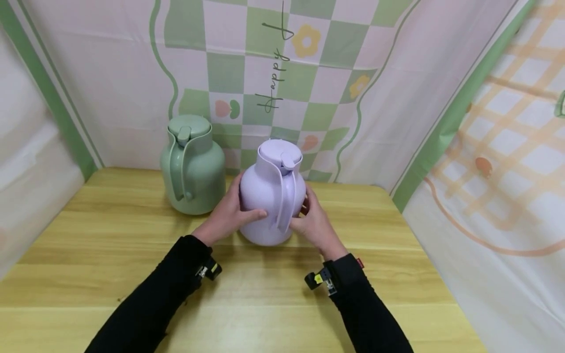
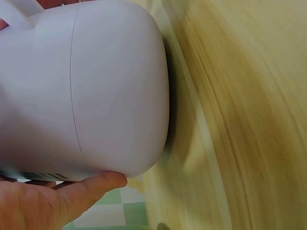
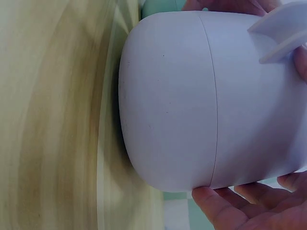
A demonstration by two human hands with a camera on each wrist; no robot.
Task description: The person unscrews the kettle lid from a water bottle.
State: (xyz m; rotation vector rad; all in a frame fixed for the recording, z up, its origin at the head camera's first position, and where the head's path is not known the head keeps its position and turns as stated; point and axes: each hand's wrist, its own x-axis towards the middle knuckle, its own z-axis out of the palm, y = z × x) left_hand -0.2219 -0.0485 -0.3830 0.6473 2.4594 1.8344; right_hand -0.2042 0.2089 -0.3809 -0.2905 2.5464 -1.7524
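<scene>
A lilac thermos jug stands upright near the middle of the table, its handle turned toward the front right. My left hand grips its left side, thumb across the front and the other fingers round the back. From the right, my right hand holds the body, with the thumb by the lower end of the handle. In the left wrist view the jug's smooth lower body sits close over the wood. The right wrist view shows fingers pressed along the jug's side.
A green thermos jug of similar shape stands to the left, close to my left hand. Behind both hangs a checked curtain along the back edge of the wooden table. More cloth hangs at the left and right sides.
</scene>
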